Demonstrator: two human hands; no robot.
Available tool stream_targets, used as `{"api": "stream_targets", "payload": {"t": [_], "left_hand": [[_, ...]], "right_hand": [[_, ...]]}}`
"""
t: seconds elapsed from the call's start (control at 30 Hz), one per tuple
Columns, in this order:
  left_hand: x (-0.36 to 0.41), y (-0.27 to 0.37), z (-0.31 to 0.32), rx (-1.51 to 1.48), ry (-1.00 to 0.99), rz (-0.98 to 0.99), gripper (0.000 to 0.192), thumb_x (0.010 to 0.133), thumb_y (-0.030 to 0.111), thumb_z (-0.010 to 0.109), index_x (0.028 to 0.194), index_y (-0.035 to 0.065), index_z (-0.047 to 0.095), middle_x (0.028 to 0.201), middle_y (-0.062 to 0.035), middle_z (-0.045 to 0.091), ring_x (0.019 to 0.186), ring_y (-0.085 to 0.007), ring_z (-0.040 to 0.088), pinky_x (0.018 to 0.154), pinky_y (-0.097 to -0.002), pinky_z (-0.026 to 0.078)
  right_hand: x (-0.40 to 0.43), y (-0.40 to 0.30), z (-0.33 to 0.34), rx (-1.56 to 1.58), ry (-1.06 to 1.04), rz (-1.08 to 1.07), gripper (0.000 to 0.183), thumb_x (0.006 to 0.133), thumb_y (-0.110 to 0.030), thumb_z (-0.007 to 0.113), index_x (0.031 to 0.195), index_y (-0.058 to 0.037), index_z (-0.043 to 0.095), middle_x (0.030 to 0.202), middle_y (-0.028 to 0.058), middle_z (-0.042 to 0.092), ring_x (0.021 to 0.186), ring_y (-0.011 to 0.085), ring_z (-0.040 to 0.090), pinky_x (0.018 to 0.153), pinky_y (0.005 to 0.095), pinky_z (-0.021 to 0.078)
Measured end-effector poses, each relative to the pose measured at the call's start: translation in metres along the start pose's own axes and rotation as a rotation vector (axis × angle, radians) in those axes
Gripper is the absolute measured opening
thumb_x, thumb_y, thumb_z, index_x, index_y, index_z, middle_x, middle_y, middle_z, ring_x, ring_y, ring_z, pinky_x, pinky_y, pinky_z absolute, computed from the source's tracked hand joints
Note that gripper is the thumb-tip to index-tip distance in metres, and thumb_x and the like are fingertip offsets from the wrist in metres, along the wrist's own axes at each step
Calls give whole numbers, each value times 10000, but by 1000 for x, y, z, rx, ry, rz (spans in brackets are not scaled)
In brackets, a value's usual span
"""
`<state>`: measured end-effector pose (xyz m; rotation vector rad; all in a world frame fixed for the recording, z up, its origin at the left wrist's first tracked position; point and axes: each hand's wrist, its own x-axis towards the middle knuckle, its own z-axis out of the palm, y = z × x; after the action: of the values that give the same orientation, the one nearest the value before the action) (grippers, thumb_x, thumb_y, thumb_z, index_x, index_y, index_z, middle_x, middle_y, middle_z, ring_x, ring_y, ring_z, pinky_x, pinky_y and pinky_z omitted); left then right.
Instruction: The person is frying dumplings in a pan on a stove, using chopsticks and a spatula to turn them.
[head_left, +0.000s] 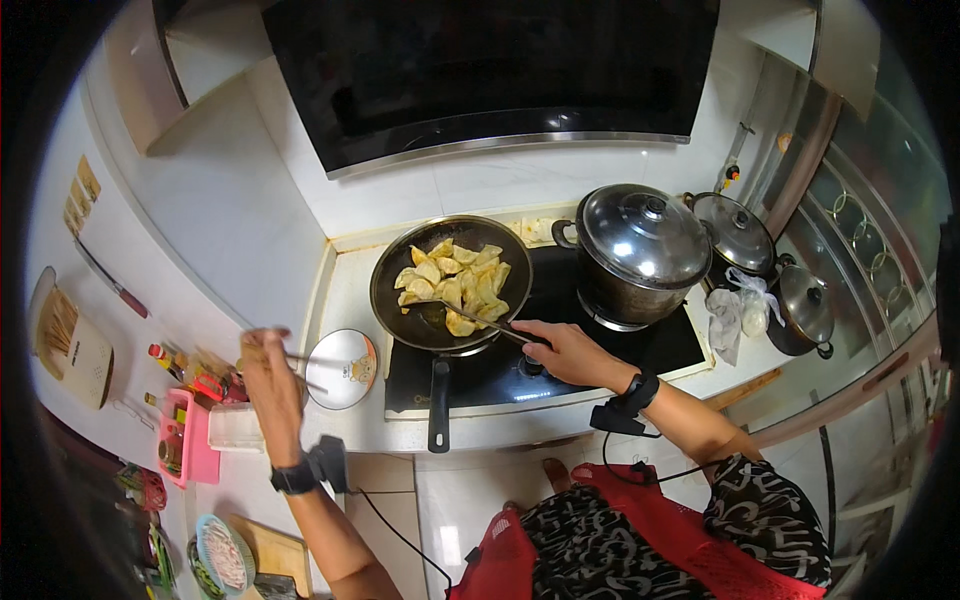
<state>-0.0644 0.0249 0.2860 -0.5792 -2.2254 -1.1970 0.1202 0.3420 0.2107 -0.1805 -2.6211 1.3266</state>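
Note:
My right hand (574, 352) grips the handle of a metal spatula (480, 319), whose head lies among the dumplings (450, 277) in a dark frying pan (390, 319). The dumplings are yellowish, some browned, and oil shows at the pan's near side. My left hand (274, 382), slightly blurred, is raised left of the pan, closed around a pair of chopsticks (313, 384). Their tips are over or beside a white round plate (337, 375) with a cartoon print. The pan's black handle (440, 405) points towards me.
A large lidded pot (641, 247) stands on the right of the black cooktop (540, 375). Beyond it are two smaller lidded pots (739, 232) and plastic bags (750, 307). On the left are a pink container (196, 442), bottles, a cutting board (274, 551) and a blue basket (225, 555). A range hood (495, 75) hangs above.

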Motion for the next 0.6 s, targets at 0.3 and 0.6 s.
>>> {"api": "stream_targets", "payload": {"t": [0.3,0.6], "left_hand": [[54,10,90,-497,-318,-120,411,986,353,510,953,-31,652,717,-30,554,639,-108,549,594,-260,484],[50,-25,185,-491,-592,-144,301,933,247,631,1006,-44,658,910,-78,661,760,-147,646,684,-261,555]], "right_hand": [[14,56,8,-89,269,-35,389,914,-135,564,1283,-13,533,920,227,673,844,368,664,742,390,513],[-4,47,2,59,236,42,387,906,-120,561,1271,2,524,958,259,648,896,422,627,771,456,500]]}}
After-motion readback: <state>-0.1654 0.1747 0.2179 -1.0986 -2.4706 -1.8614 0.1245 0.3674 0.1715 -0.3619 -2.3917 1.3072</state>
